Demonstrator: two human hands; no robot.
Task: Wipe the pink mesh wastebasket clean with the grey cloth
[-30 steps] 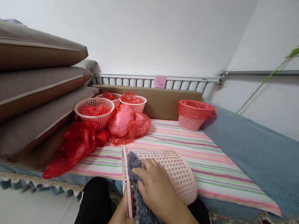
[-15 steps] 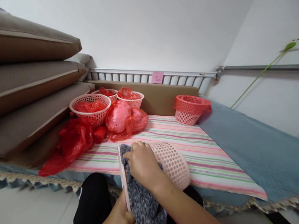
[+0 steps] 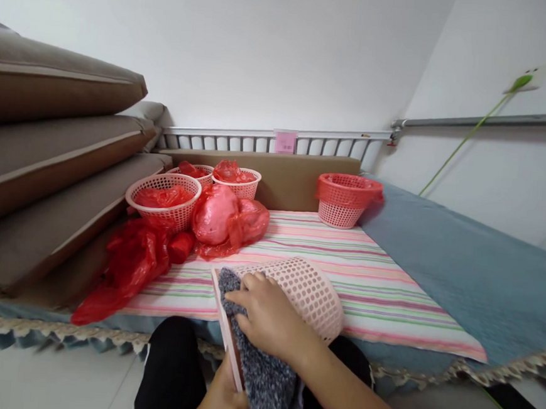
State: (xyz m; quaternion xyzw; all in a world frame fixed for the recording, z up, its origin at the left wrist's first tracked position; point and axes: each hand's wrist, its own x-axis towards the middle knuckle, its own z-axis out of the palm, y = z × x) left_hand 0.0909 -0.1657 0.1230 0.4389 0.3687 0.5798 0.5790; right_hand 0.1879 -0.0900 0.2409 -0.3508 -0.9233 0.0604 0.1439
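A pale pink plastic basket (image 3: 311,291) with a holed wall lies on its side at the bed's front edge, its rim turned toward me. My left hand (image 3: 232,393) grips the lower part of that rim. Pressed flat against the outside of the basket is a dark grey speckled cloth (image 3: 264,371), which hangs down over my lap. My right hand (image 3: 265,308) holds this cloth against the wall just below the rim, fingers bent over it. Part of the left hand's fingers is hidden behind the rim and cloth.
Pink baskets with red plastic bags (image 3: 164,196) stand at the back left, beside a red bag with a pink bundle (image 3: 220,216). A red-lined basket (image 3: 341,213) stands back right on the striped sheet (image 3: 389,289). Brown cushions (image 3: 55,143) are stacked left.
My right hand has shifted slightly right and down along the basket with the cloth. The basket has tilted a little, and the left hand keeps its hold.
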